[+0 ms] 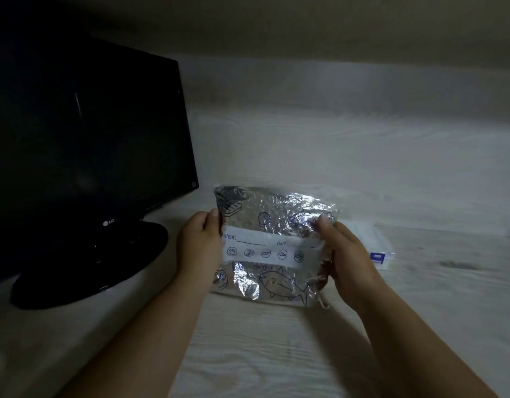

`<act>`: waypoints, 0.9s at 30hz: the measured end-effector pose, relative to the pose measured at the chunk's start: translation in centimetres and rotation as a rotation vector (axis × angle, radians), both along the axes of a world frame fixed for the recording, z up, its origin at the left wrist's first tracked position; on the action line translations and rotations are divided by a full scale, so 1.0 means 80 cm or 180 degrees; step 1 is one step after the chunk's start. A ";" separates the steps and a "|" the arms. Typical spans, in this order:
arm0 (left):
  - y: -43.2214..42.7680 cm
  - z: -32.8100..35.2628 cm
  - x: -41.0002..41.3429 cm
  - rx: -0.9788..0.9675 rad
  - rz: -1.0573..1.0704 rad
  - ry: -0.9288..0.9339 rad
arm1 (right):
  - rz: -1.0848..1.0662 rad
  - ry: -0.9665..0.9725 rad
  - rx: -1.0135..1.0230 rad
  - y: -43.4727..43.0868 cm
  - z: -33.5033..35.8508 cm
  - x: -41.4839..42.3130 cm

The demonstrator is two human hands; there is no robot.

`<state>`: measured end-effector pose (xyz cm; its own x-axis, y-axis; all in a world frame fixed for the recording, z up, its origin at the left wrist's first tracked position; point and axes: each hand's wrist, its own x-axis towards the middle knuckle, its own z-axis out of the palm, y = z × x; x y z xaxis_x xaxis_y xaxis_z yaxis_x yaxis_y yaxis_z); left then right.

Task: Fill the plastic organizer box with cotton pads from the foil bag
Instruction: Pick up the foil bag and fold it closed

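Barely begun: left hand (200, 242) & right hand (348, 254) pinch foil bag (271, 242) edges (no cotton pads out yet), plastic organizer box (383, 252) just behind bag.

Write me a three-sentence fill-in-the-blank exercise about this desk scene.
1. The left hand and right hand each grip a side of the ____ bag.
2. The black monitor stands on the bag's ____ side.
3. The plastic organizer box has a ____ latch.
Missing words: foil; left; blue.
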<state>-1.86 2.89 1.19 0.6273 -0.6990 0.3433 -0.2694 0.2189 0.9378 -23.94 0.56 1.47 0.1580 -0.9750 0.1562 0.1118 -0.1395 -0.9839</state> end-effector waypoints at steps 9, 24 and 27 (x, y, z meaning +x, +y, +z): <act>0.002 0.001 -0.002 0.0228 -0.0501 -0.0157 | -0.0927 0.0084 -0.0034 -0.014 -0.008 0.002; -0.010 -0.009 0.011 0.0014 -0.0165 0.0618 | -0.0531 0.0016 0.0451 -0.010 -0.004 -0.006; -0.014 -0.012 0.017 -0.0028 -0.0212 0.0859 | -0.0551 0.0207 0.0208 -0.007 -0.008 0.001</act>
